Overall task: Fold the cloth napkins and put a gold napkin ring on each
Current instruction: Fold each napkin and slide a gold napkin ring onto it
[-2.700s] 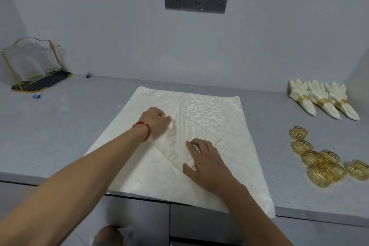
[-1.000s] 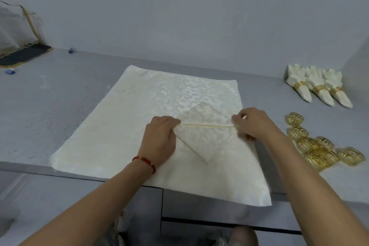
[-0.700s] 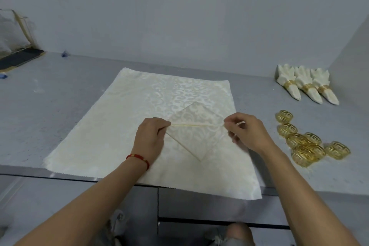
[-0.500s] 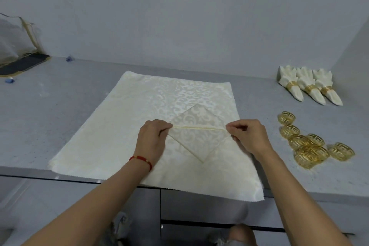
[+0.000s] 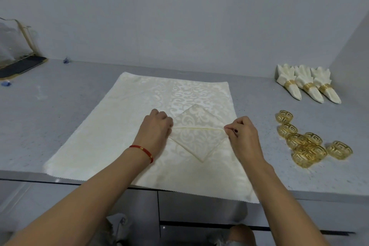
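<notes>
Napkin (image 5: 196,138), cream damask, folded small and set as a diamond on the larger patterned cloth (image 5: 119,126) that covers the grey counter (image 5: 50,102). One point of the diamond faces the wall, the opposite point faces the counter's front edge. A horizontal fold line crosses the napkin from its left corner to its right corner; this is the long axis on which the coming move appears to turn.

Left hand (image 5: 156,132), with a red cord at the wrist, has its fingers curled and pinching the napkin's left corner. Right hand (image 5: 242,135) pinches the right corner in the same way. The two hands lie at either end of the fold line, level with each other and equally near the napkin, whose body spans the gap between them.

Judged from this pose, the step in hand is a fold about the left-to-right axis, carrying one half of the diamond over the other; both corners must stay aligned or the crease will skew.

To the right of the napkin, off the cloth, lies a cluster of loose gold rings (image 5: 305,142). Beyond these, nearer the wall, three finished napkins (image 5: 308,84) lie side by side, each already ringed.
</notes>
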A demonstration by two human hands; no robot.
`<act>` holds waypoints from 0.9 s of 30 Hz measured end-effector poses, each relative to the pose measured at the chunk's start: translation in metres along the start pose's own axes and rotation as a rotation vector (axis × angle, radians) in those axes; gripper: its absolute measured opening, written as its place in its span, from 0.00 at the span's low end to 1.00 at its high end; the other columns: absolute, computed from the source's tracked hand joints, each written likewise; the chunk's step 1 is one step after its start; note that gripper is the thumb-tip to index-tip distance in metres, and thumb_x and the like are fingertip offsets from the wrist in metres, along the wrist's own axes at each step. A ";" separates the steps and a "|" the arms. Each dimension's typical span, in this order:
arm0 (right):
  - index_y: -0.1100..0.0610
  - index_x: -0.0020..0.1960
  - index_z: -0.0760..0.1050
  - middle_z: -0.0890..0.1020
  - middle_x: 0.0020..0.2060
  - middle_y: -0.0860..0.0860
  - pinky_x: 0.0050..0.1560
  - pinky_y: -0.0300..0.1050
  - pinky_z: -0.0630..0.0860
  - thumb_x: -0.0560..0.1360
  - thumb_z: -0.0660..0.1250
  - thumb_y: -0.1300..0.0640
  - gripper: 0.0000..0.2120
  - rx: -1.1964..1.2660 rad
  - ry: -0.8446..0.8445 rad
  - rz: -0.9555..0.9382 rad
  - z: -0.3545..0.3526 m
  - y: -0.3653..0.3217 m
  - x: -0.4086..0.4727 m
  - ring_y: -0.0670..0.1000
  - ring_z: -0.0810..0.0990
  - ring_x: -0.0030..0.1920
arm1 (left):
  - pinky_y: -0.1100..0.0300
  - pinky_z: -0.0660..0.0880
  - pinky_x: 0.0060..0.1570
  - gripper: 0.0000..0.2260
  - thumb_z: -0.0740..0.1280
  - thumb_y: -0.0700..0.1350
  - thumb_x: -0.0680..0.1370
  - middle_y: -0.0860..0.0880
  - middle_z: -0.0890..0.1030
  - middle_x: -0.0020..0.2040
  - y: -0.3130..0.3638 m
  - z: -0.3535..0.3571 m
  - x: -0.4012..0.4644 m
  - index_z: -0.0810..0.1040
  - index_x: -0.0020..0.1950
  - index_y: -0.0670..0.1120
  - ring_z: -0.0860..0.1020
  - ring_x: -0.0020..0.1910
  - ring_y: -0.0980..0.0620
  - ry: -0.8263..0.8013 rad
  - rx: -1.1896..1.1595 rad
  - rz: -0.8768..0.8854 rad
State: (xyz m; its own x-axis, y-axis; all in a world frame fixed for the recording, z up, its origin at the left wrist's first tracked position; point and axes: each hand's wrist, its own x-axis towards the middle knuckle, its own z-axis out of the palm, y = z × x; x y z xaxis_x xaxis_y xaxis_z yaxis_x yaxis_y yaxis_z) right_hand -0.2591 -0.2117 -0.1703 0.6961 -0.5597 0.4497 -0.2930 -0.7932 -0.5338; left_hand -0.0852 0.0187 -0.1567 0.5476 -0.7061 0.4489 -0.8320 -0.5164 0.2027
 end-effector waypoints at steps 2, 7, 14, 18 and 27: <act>0.60 0.47 0.82 0.74 0.47 0.49 0.49 0.42 0.76 0.79 0.70 0.65 0.03 -0.030 0.001 -0.031 0.003 0.004 0.001 0.50 0.76 0.47 | 0.52 0.73 0.43 0.16 0.71 0.30 0.70 0.51 0.80 0.50 -0.001 0.004 -0.002 0.80 0.52 0.48 0.73 0.48 0.47 0.005 -0.015 0.152; 0.59 0.43 0.79 0.75 0.44 0.55 0.45 0.50 0.72 0.73 0.71 0.70 0.07 -0.350 -0.057 -0.180 0.004 -0.002 0.005 0.56 0.72 0.44 | 0.53 0.73 0.42 0.13 0.69 0.32 0.75 0.54 0.79 0.45 -0.005 0.007 -0.004 0.79 0.49 0.50 0.73 0.45 0.50 -0.036 -0.083 0.268; 0.54 0.36 0.68 0.66 0.27 0.47 0.36 0.47 0.59 0.55 0.74 0.73 0.21 -0.739 -0.203 -0.445 -0.028 -0.034 0.010 0.53 0.65 0.27 | 0.56 0.75 0.42 0.14 0.71 0.30 0.72 0.55 0.81 0.43 -0.009 0.009 0.002 0.83 0.46 0.49 0.76 0.43 0.53 -0.033 -0.155 0.196; 0.54 0.52 0.78 0.76 0.43 0.50 0.41 0.48 0.70 0.66 0.69 0.73 0.20 -0.689 -0.280 -0.657 -0.033 -0.041 -0.004 0.53 0.73 0.40 | 0.52 0.73 0.38 0.13 0.68 0.30 0.72 0.55 0.75 0.40 -0.006 0.008 0.002 0.77 0.43 0.50 0.72 0.40 0.52 -0.031 -0.114 0.205; 0.53 0.51 0.76 0.78 0.43 0.48 0.43 0.49 0.73 0.78 0.51 0.38 0.22 -0.664 -0.511 -0.598 -0.043 -0.055 -0.019 0.53 0.77 0.40 | 0.65 0.72 0.50 0.15 0.64 0.33 0.71 0.54 0.82 0.48 -0.021 -0.005 0.012 0.83 0.50 0.48 0.78 0.48 0.54 -0.215 -0.130 0.263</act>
State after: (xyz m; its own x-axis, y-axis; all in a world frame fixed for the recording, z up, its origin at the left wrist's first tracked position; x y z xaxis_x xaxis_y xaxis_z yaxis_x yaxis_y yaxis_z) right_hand -0.2848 -0.1676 -0.1187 0.9974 0.0164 0.0706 -0.0018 -0.9682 0.2503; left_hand -0.0612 0.0238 -0.1509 0.3077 -0.8996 0.3098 -0.9437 -0.2471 0.2198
